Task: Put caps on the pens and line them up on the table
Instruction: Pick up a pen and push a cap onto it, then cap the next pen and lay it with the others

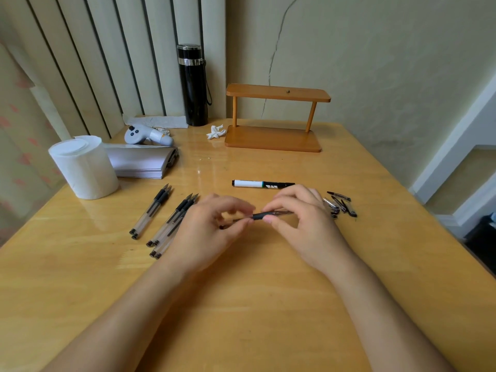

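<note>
Capping pens at the wooden table [268,291], most of the job still ahead.

Taking the white marker [261,184] as the fixed mark: nearest me of it, both hands meet over the tabletop, the left hand [212,226] pinching the barrel of a pen [264,215] and the right hand [303,218] closed on its dark front end, seemingly pressing a clear cap on; I cannot tell whether it has seated. Left of the marker lie the uncapped pens [171,221], a pair and a looser bunch, their tips bare, roughly side by side but not in any neat row. Right of the marker sits a small heap of loose caps [341,204], waiting. I see no finished capped pens laid out, so nearly all the capping and the whole lining-up seem left.
</note>
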